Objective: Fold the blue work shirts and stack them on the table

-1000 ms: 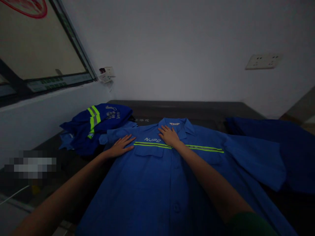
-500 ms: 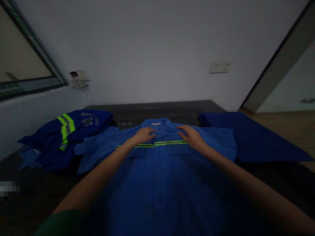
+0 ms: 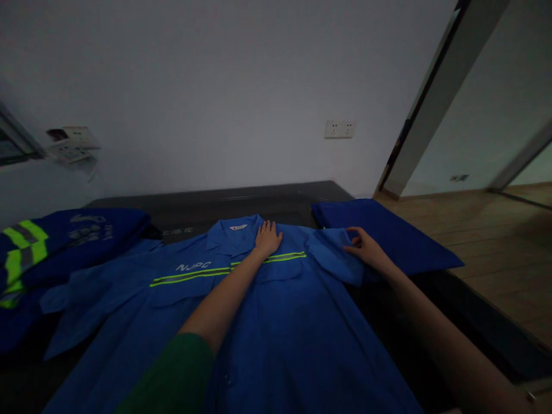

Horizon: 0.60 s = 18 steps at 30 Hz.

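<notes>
A blue short-sleeved work shirt (image 3: 276, 310) lies front up, with its collar at the far end. Lime-yellow stripes cross its chest, and white "NJPC" lettering shows above the left pocket. My left hand (image 3: 268, 238) rests flat on the shirt just right of the collar, fingers stretched out. At the right sleeve (image 3: 334, 250), my right hand (image 3: 364, 250) pinches the cuff edge between thumb and fingers. The sleeve looks bent and slightly raised there.
The shirt lies on a dark table (image 3: 207, 202) against a white wall. A folded dark blue cloth (image 3: 388, 236) sits at the right. Heaped at the left is a blue garment (image 3: 86, 236) with reflective bands. A wall socket (image 3: 339, 129) and wooden floor (image 3: 483, 230) are beyond.
The view has turned right. My left hand has gone from hovering left of the collar to lying flat right of it. My right hand has moved out to the sleeve end and gripped it.
</notes>
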Motion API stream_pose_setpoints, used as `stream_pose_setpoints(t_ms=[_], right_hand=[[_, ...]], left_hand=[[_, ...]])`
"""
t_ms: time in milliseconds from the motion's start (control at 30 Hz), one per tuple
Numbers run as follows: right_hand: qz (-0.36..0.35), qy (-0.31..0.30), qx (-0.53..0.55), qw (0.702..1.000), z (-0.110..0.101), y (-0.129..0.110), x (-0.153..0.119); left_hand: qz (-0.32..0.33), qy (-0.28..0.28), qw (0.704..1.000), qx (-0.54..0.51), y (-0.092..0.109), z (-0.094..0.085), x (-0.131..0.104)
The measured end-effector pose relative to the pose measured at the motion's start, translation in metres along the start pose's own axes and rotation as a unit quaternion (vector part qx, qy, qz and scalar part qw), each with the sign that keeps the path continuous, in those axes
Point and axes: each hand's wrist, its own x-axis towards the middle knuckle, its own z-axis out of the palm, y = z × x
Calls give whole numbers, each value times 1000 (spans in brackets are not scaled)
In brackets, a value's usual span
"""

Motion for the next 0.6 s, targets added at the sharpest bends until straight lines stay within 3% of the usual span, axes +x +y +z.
stream_pose_setpoints(t_ms=[133, 333, 500, 600], right_hand=[[-45, -15, 20, 999, -5, 1, 4], [-42, 68, -36, 996, -35, 1, 18], [-32, 29, -189, 981, -16, 4, 20], [-32, 48, -242, 968, -9, 7, 7]], left_hand=[[6, 4, 1000, 9, -9, 8, 3], [24, 9, 1000, -5, -11, 7, 2], [21, 12, 1000, -20, -10, 7, 2], [22, 25, 999, -40, -11, 9, 3]])
